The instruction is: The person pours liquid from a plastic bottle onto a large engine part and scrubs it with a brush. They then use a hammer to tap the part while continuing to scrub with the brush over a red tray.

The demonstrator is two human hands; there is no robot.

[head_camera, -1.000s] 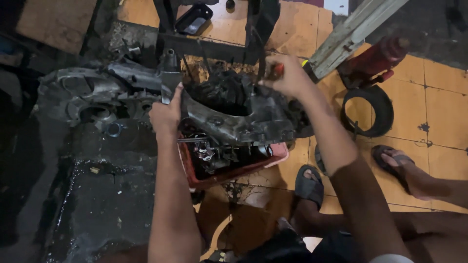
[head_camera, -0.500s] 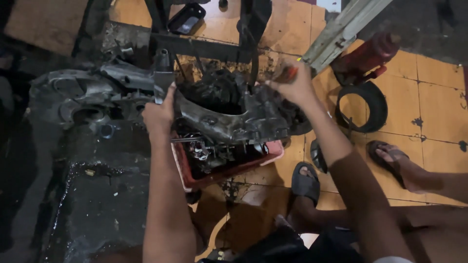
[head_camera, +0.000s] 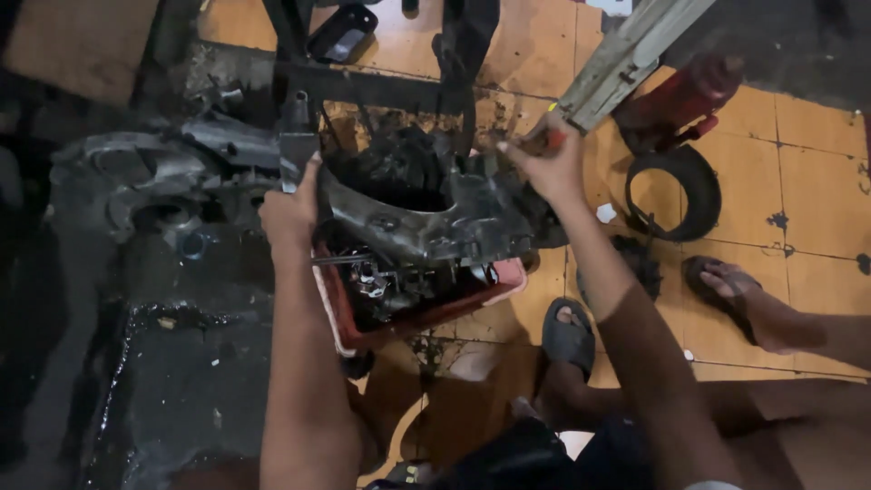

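Right now both hands clasp a greasy engine casing (head_camera: 426, 227) at centre frame: left hand (head_camera: 290, 210) closed round its left edge, right hand (head_camera: 549, 163) gripping its right, above a red tray (head_camera: 508, 281).

Bare forearms, dark shorts, a grey sandal (head_camera: 567, 338) on one foot.

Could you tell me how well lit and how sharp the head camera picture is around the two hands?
Head view: the orange tiled floor is brightly lit, the left side falls into deep shadow; the left hand, right hand and greasy grey metal engine casing look slightly soft.
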